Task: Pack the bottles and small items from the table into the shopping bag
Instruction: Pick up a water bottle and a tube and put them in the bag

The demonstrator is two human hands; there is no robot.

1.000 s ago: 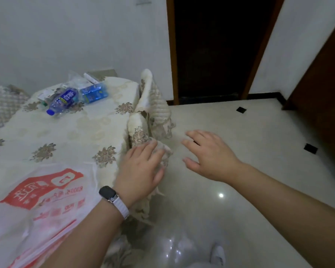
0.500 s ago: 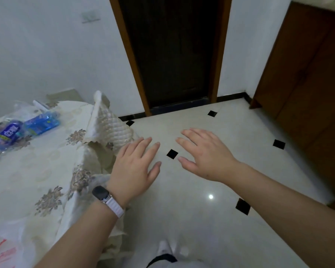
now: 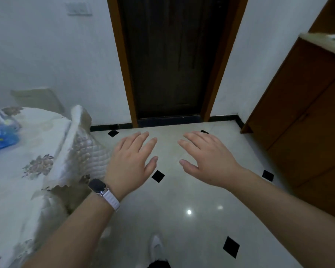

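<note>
Blue-wrapped items, perhaps two but too blurred to count, lie at the far left edge of the bench [image 3: 37, 136]. Both hands hover over the floor beside it, left hand [image 3: 131, 164] and right hand [image 3: 208, 161], fingers spread flat, holding nothing

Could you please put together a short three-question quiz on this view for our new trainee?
1. True or false: the left hand is holding a bottle.
2. Which wrist wears the watch? A) left B) right C) neither
3. Fill in: the blue package lies on the ______ at the left edge of the view.

Key
1. False: both the left hand and the right hand hover open and empty above the floor.
2. A.
3. Table.
</note>
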